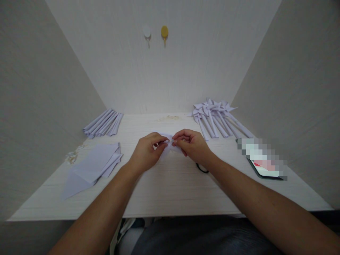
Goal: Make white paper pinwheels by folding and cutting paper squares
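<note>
A white sheet of paper (166, 153) is between my two hands at the middle of the table, mostly covered by them. My left hand (149, 150) is closed, thumb and forefinger pinching the paper on its left side. Opposite it, my right hand (191, 142) is also closed in a pinch on the paper near its middle. The fingertips of both hands almost meet, and fine detail between them is too small to tell. Under my right wrist a black loop (203, 169), like a scissors handle, shows in part.
Rolled paper tubes (103, 122) lie at the back left, with stacked paper sheets (98, 161) nearer. Several paper pinwheels (215, 115) on tube sticks are heaped at the back right. A phone (265, 171) lies at the right. Walls enclose three sides; two hooks (164, 32) hang behind.
</note>
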Demonstrator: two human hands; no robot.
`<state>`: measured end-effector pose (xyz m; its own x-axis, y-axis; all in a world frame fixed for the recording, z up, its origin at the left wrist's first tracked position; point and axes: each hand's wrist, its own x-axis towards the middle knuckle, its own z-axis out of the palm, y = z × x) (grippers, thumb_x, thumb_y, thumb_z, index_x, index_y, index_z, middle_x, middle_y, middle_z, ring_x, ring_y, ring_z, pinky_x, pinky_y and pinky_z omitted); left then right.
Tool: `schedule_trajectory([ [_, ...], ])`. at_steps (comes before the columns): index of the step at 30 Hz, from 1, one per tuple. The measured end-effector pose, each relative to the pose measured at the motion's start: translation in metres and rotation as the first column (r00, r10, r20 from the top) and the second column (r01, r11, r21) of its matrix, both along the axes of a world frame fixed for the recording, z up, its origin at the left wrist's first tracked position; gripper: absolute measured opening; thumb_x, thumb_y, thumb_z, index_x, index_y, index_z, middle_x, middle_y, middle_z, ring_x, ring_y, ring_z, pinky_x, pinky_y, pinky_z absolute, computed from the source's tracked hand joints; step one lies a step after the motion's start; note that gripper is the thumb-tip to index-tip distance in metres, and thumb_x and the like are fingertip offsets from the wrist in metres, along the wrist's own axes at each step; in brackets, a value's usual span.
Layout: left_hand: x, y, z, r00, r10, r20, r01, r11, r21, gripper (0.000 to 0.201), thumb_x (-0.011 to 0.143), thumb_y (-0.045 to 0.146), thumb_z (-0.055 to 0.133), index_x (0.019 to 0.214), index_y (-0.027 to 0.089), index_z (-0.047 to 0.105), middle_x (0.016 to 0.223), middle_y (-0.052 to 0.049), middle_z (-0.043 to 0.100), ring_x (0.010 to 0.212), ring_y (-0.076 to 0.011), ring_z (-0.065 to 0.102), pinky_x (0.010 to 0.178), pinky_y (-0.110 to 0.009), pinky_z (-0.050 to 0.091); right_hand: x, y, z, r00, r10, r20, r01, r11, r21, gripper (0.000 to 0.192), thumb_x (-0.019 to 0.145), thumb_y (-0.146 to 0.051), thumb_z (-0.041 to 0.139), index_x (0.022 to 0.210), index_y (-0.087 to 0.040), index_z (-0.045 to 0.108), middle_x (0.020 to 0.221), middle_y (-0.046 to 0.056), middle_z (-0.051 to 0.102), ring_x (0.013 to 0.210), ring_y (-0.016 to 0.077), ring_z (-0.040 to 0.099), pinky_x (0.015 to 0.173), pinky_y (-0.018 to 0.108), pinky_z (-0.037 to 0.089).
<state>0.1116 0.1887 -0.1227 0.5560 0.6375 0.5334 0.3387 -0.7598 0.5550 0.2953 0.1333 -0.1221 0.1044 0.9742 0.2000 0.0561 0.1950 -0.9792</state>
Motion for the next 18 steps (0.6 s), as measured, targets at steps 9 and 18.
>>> schedule_trajectory([
  [9, -0.0013, 0.0016, -0.0024, 0.999, -0.053, -0.008, 0.053, 0.999, -0.009, 0.02, 0.092, 0.016, 0.06, 0.103, 0.021, 0.076, 0.092, -0.005, 0.072, 0.084, -0.0171, 0.065, 0.073, -0.029, 0.052, 0.0004, 0.0005, 0.0011, 1.0, -0.016, -0.017, 0.015, 1.0, -0.025, 0.013, 0.066, -0.023, 0.069, 0.077, -0.017, 0.067, 0.065, -0.001, 0.069, 0.035, 0.0061, 0.046, 0.032, 0.019, 0.031],
  [18, -0.0025, 0.0029, -0.0019, 0.996, -0.095, 0.001, 0.095, 0.995, -0.018, 0.029, 0.092, 0.011, 0.051, 0.106, 0.018, 0.075, 0.097, -0.007, 0.073, 0.091, -0.0182, 0.066, 0.083, -0.032, 0.052, 0.002, 0.0024, 0.0003, 0.998, -0.016, -0.062, 0.013, 0.999, -0.036, 0.012, 0.066, -0.023, 0.069, 0.076, -0.017, 0.065, 0.064, -0.002, 0.07, 0.033, 0.0057, 0.045, 0.031, 0.019, 0.031],
])
